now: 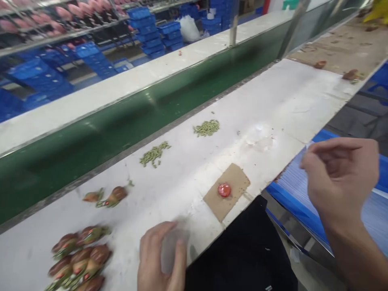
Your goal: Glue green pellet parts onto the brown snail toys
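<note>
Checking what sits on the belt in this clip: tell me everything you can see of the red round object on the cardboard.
The small, round, glossy red object has bright highlights and a slightly blurred surface, so its material and exact kind are unclear. It lies flat near the middle of a rough-edged piece of brown cardboard, which rests on a white conveyor belt. Only the cardboard visibly touches it.

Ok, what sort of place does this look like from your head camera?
Probably a factory production line: a white conveyor belt carrying small parts, stacks of blue plastic crates, and racks of pink pieces beyond.
</note>
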The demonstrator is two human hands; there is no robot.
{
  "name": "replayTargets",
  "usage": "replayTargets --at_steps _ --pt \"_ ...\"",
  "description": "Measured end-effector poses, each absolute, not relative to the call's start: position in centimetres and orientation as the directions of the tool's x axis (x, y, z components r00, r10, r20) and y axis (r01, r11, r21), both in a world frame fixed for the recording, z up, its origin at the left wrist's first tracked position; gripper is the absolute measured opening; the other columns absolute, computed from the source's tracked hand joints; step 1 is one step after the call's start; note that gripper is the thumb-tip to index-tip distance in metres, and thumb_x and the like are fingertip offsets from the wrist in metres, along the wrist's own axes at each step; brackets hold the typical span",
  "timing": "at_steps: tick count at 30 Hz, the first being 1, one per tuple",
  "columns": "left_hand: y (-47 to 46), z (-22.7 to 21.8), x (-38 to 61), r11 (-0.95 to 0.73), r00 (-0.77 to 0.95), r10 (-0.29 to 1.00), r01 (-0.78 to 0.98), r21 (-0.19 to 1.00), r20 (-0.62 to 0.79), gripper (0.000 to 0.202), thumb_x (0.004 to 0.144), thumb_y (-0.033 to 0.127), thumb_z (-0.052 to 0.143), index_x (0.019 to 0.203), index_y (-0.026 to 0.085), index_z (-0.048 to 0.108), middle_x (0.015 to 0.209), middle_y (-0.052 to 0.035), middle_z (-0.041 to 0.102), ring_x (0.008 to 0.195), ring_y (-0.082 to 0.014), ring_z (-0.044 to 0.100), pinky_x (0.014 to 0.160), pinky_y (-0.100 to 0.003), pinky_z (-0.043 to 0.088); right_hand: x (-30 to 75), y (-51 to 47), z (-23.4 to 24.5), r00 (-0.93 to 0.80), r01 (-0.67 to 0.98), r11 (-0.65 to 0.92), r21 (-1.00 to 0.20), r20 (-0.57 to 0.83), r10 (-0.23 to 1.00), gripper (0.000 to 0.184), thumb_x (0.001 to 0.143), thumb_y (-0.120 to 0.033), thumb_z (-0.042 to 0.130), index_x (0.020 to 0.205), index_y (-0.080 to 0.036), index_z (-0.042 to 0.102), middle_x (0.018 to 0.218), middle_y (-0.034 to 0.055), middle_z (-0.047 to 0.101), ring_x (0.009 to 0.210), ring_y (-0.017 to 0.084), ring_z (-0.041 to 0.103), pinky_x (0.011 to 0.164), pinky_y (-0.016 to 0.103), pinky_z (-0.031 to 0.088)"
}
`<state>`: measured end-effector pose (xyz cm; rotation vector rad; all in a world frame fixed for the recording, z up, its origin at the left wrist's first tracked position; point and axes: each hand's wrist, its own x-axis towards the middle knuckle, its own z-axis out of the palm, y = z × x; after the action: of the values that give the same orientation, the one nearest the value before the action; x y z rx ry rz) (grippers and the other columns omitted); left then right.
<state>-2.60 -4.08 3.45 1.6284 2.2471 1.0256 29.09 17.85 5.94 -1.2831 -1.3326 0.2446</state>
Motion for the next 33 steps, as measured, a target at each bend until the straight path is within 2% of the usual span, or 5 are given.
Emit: replayTargets --at_steps 8,13,22,27,33 --pt "-7.0 5.2 -10.7 0.652 -0.654 0.694 0.748 0.125 0.3 0.037 0.108 0.039 0.063 0.133 0.013 0.07 0.139 -0.0313 0.058 0.138 -0.0655 0.054 0.11 -0.088 0.044 8.9 20.6 9.3 -0.811 0.417 0.688 -0.594 0.099 0.577 0.038 0.112 -0.011 0.064 0.142 -0.026 0.082 0.138 0.0076 0.083 0.105 0.023 0.082 0.095 0.038 0.063" --pt "-7.1 6.0 -11.5 0.774 -0.793 0.545 0.601 0.2 0.274 0.051 0.112 0.042 0.056 0.155 0.015 0.063 0.162 -0.0329 0.051 0.149 -0.0637 0.05 0.116 -0.088 0.043 -0.8 21.2 8.7 -0.876 0.454 0.782 -0.428 -0.055 0.479 0.038 0.106 0.005 0.06 0.124 -0.016 0.085 0.138 0.0153 0.081 0.117 0.028 0.08 0.1 0.038 0.061" --pt "-6.2 5.8 -14.4 0.767 -0.786 0.574 0.614 0.186 0.227 0.037 0.114 0.032 0.054 0.14 0.018 0.076 0.158 -0.0242 0.066 0.144 -0.0526 0.056 0.115 -0.076 0.049 -3.8 21.7 8.0 -0.823 0.568 0.759 -0.319 -0.201 0.531 0.013 0.111 -0.026 0.082 0.113 -0.014 0.08 0.119 0.01 0.082 0.107 0.024 0.08 0.099 0.043 0.068" --pt "-6.2 5.9 -15.1 0.709 -0.729 0.634 0.681 0.183 0.259 0.036 0.118 0.034 0.052 0.123 0.02 0.084 0.141 -0.0249 0.073 0.137 -0.0566 0.057 0.106 -0.08 0.048 -1.7 20.8 9.6 -0.807 0.564 0.698 -0.441 -0.115 0.579 0.015 0.098 -0.002 0.073 0.093 -0.014 0.08 0.099 0.0138 0.084 0.097 0.029 0.082 0.084 0.036 0.062" --pt "-5.9 5.2 -13.2 0.35 -0.466 0.806 0.873 0.341 0.366 0.027 0.122 0.034 0.054 0.133 0.028 0.078 0.126 -0.0154 0.069 0.119 -0.0419 0.066 0.104 -0.065 0.053 7.1 19.2 12.3 -0.698 0.401 0.358 -0.843 -0.028 0.716 0.014 0.106 -0.019 0.074 0.099 -0.017 0.086 0.071 0.0038 0.08 0.059 0.019 0.076 0.055 0.029 0.06"
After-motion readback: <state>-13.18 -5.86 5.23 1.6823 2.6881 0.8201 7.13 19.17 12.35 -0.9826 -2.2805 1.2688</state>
